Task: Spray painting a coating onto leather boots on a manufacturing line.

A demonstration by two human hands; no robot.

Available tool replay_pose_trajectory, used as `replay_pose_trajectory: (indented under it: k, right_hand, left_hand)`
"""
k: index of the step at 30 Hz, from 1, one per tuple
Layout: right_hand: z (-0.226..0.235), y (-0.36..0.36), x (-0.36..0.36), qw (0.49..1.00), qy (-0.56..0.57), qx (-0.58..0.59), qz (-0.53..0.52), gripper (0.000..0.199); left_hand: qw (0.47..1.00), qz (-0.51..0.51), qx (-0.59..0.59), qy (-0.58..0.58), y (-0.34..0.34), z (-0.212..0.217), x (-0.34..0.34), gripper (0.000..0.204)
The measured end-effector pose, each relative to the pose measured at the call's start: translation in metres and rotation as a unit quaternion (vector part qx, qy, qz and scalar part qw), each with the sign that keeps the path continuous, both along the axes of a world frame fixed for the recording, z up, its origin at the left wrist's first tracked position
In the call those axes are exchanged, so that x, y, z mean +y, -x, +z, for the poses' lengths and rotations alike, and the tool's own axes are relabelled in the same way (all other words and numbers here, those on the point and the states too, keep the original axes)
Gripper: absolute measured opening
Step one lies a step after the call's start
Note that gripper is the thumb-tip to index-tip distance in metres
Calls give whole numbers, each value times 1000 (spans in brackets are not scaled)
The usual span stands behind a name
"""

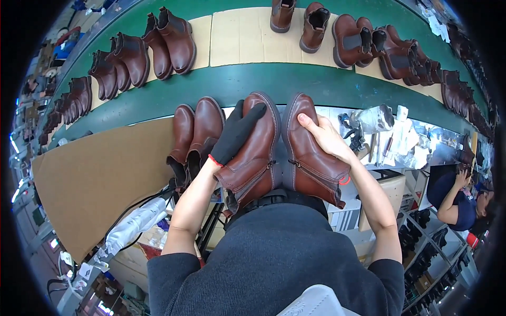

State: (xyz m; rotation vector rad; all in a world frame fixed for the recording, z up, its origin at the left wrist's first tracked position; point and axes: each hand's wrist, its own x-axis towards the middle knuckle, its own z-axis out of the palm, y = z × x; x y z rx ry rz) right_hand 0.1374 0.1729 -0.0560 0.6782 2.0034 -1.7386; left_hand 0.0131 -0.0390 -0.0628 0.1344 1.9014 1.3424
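Note:
Two brown leather ankle boots with side zips are held up in front of me, toes pointing away and soles turned towards each other. My left hand (pixel 238 132), in a black glove with a red cuff edge, grips the left boot (pixel 256 138) over its toe and outer side. Around the right boot (pixel 308 138) my bare right hand (pixel 328 136) is closed, the thumb pressed on the upper near the toe. Both zips look pulled up. Left of the gloved hand, another pair of brown boots (pixel 206 120) stands at the bench edge.
Beyond the bench edge runs a green conveyor (pixel 295 79) lined with cardboard (pixel 240 39) and rows of brown boots (pixel 176 42). A brown board (pixel 100 176) lies at left. Hand tools (pixel 375 147) and a clear plastic container (pixel 375 118) sit at right. A co-worker (pixel 459 197) is at far right.

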Motion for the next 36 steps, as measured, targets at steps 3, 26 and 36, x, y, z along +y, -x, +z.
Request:
replay_pose_trajectory:
  k: [3,26,36]
  right_hand:
    - [0,0,-1,1000,1,7,-6,64]
    - [-34,-20,-5,872,399,-4,-285,46]
    - [-5,-21,-27,946,18,99,-308,29]
  left_hand:
    - [999,13,19,29,-4,11,3,73]
    - [857,135,-347,-356,-16,-26,-35,40]
    - [981,122,-41,-144,-32,-1,-22,42]
